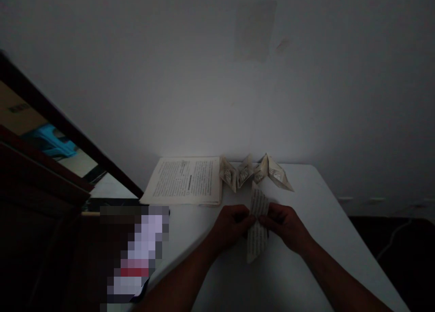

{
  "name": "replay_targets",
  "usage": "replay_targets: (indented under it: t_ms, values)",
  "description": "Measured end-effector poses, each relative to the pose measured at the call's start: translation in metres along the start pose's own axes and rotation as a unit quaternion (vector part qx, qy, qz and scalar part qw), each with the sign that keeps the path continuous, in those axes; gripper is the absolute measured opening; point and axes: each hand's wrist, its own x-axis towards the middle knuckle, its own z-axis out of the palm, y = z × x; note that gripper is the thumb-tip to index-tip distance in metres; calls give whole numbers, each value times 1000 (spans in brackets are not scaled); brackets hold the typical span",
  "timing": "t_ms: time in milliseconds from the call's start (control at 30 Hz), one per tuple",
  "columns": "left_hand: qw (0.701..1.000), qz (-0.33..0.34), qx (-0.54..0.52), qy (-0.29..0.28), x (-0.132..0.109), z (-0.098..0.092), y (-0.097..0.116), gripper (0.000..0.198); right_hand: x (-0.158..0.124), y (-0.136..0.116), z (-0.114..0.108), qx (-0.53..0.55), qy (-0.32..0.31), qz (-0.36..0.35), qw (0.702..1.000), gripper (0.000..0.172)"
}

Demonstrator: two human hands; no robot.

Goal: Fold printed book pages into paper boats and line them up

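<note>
Between both hands, above the near part of the white table (234, 276), is a long folded piece of printed paper (257, 242) with pointed ends. My left hand (236, 223) grips its left edge with the thumb on the front. From the other side my right hand (282, 222) pinches it, the two thumbs almost meeting at its middle. Fingers behind the paper are hidden. Just beyond stand several folded paper boats (245, 172) in a row, made of similar printed paper. A stack of printed sheets (186, 180) lies left of them.
A pale wall (190, 76) rises behind the table. At the lower left is a blurred-out device-like object (139, 257) at the table's edge. A dark-framed mirror or opening (68, 108) leans at the left, showing a blue item (54, 140).
</note>
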Motion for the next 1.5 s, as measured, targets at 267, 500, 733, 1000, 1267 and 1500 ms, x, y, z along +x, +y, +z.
replay_targets:
  t_ms: [267,500,733,1000,1267,1500]
  values:
    - [999,8,-17,29,2,0,3,30,1,-1,4,-37,14,5,999,26]
    - [996,17,-67,53,1,2,1,21,-1,-3,7,-88,53,-6,995,30]
    - [997,12,-68,44,2,1,0,21,2,1,6,-66,40,-11,997,24]
    - [996,-16,-91,19,2,3,0,27,1,1,4,-75,57,-8,996,23]
    - [994,-32,-102,13,1,4,0,30,3,1,6,-86,65,-10,994,25]
    - [997,-10,-73,24,1,4,-2,27,2,3,4,-110,91,-7,990,24]
